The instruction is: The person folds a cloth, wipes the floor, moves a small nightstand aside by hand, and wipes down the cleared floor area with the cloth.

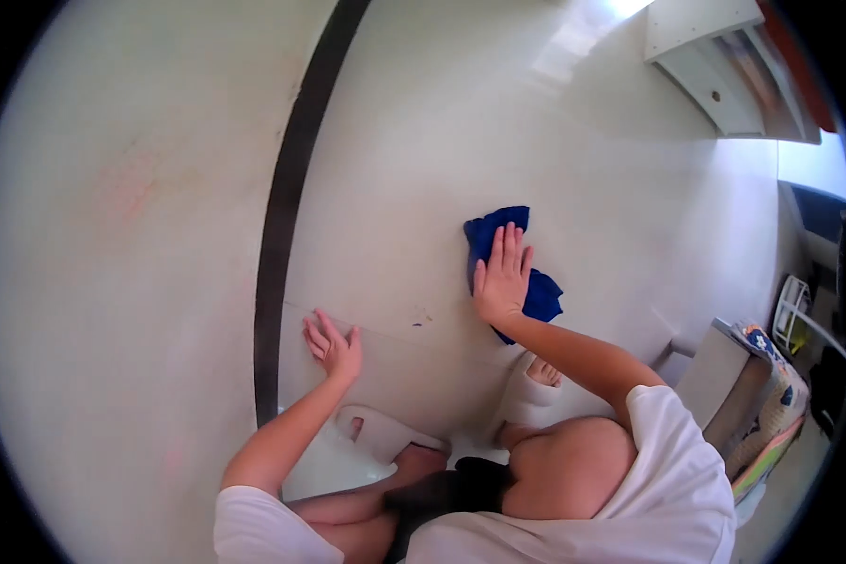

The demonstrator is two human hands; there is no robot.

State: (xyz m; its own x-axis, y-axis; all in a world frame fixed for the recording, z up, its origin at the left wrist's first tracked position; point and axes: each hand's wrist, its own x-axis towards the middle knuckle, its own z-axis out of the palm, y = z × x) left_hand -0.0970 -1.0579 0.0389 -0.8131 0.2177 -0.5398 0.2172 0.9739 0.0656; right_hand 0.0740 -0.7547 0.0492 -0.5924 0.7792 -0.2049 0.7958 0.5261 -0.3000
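Observation:
My right hand (504, 279) lies flat on a crumpled dark blue cloth (541, 295), palm down, with its fingers stretched out. The cloth is spread on a pale, glossy floor (414, 169) and sticks out above and to the right of the hand. Further left and nearer my body is my left hand (334, 348), holding nothing, its fingers apart and slightly bent close over the floor. Small dark marks (421, 321) show on the floor between both hands. My feet, in white slippers (528, 390), are just below the cloth.
A dark strip (287, 188) runs lengthwise left of my left hand, with a pale surface beyond it. White furniture (714, 75) stands at the upper right. At the lower right are a grey box-like piece (719, 376) and patterned fabric (775, 395).

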